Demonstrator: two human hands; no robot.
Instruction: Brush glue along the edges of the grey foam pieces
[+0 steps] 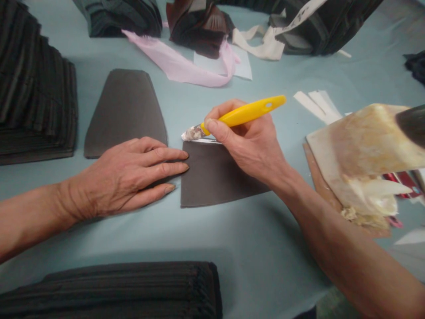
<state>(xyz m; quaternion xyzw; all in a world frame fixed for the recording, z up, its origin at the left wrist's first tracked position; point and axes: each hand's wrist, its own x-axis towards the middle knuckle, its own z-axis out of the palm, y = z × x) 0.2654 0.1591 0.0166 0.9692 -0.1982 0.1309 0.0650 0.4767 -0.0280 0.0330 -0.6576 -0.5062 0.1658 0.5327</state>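
A dark grey panel (212,177) lies flat in the middle of the table, a white streak along its far edge. My right hand (252,137) grips a yellow-handled brush (250,110). Its whitish, coated tip touches the panel's far left corner or sits just beside it. Flat and with fingers stretched out, my left hand (136,175) rests its fingertips on the panel's left edge. Beyond that hand lies a second dark grey panel (126,110), tapered in shape, its near edge partly covered by the hand. My right hand and forearm hide the first panel's right end.
Stacks of dark pieces stand at the left (36,97) and near edge (133,288). A glue-smeared container (361,137) sits on a brown board at right, beside white strips (318,106). Pink cloth (189,66) and dark bundles (122,17) lie at the back.
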